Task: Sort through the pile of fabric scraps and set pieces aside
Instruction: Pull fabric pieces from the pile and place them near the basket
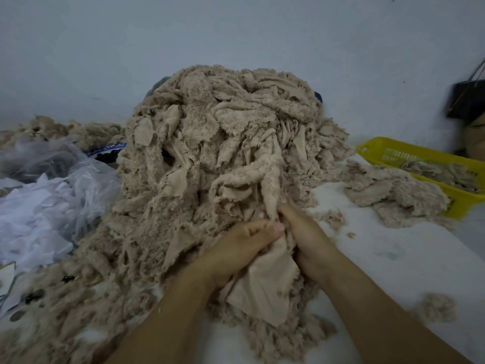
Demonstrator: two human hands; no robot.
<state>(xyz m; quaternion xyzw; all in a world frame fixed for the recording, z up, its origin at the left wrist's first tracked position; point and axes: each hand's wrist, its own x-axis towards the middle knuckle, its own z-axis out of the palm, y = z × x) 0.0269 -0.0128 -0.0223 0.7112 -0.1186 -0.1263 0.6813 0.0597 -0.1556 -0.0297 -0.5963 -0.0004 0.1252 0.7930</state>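
A tall pile of beige fluffy fabric scraps fills the middle of the white table. At its front foot both hands meet on one scrap, whose smooth backing hangs down between my wrists. My left hand pinches the scrap's upper edge with thumb and fingers. My right hand grips the same scrap from the right side, where a fluffy strip runs up into the pile. A smaller heap of scraps lies to the right, apart from the pile.
A yellow plastic basket holding a few scraps stands at the right, behind the small heap. Clear plastic bags with white cloth lie at the left. A small tuft of scrap sits on the table near my right forearm. A dark bag hangs on the wall.
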